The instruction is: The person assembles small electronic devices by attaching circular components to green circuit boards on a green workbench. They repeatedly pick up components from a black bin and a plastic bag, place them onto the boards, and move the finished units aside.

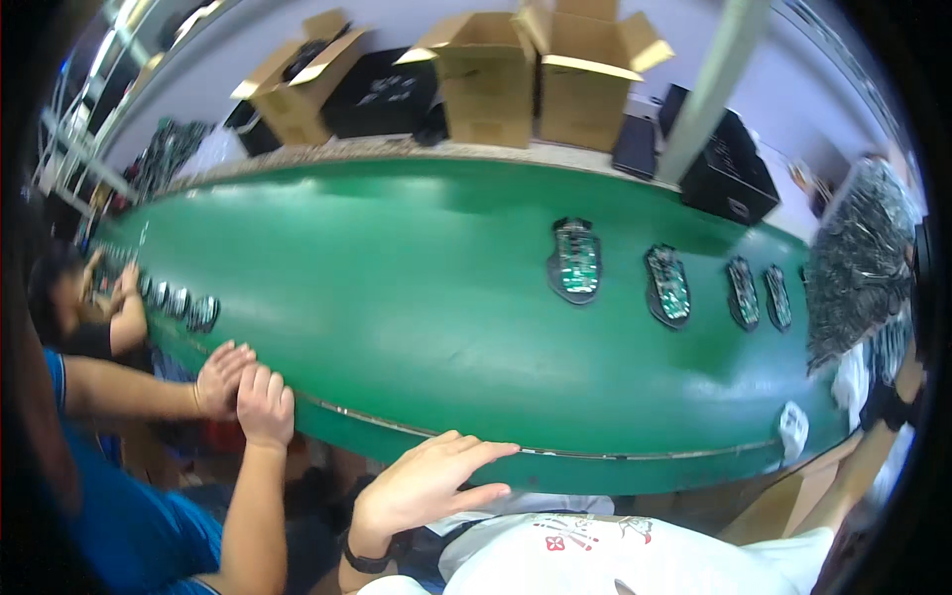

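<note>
From the head view, the left hand (431,486) is lying at the near edge of the green worktop (397,268), palm down, fingers reaching over the rim, thumb standing wide from them, nothing in its grip! Out at the right rim, the right hand (908,377) is showing dimly beside a clear bag of dark parts (861,258), and I'm not able to tell whether it's gripping anything.

Four circuit boards in black housings (575,263) are sitting spaced out across the right half, a fifth peeking from behind the bag. A small plastic bag (793,431) is hanging over the near edge, while cardboard boxes (486,84) are standing open along the back.

Over on the left, a co-worker in blue is resting two hands (266,405) at the edge, just past more black-cased boards (203,313)
</note>
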Motion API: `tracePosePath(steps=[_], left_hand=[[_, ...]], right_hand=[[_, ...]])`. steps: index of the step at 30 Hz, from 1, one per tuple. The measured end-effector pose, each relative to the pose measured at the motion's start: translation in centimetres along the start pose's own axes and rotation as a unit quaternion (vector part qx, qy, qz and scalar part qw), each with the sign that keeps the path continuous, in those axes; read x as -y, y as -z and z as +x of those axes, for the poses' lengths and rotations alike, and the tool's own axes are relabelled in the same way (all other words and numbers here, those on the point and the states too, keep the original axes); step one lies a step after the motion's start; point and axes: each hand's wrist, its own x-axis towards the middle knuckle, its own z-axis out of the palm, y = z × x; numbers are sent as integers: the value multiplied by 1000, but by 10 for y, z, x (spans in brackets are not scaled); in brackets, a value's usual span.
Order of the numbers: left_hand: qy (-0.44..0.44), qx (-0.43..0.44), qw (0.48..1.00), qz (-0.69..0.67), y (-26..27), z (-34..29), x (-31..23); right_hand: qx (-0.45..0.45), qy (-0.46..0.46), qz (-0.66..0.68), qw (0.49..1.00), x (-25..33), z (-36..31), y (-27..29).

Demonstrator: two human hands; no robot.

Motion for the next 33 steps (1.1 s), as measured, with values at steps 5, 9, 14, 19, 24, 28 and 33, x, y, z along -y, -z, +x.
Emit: tracePosePath(steps=[5, 9, 14, 19, 24, 28, 33], left_hand=[[-86, -66, 986, 125, 9, 26, -18], [-175, -110, 964, 167, 26, 43, -56], [-272, -183, 937, 120, 37, 46, -78], [-319, -195, 925, 68, 38, 45, -80], [-330, -135, 930, 85, 41, 41, -77], [-305, -137, 937, 97, 41, 36, -75], [-309, -141, 938, 68, 38, 35, -72]], right_hand=[[5, -73, 53, 996, -20, -68, 15], [59, -85, 83, 991, 3, -119, -91], [129, -21, 68, 989, 55, -154, -158], [191, 16, -16, 981, 71, -171, -181], [287, 282, -155, 902, 78, -197, -192], [351, 336, -246, 839, 93, -191, -188], [247, 378, -280, 847, 114, -192, -175]])
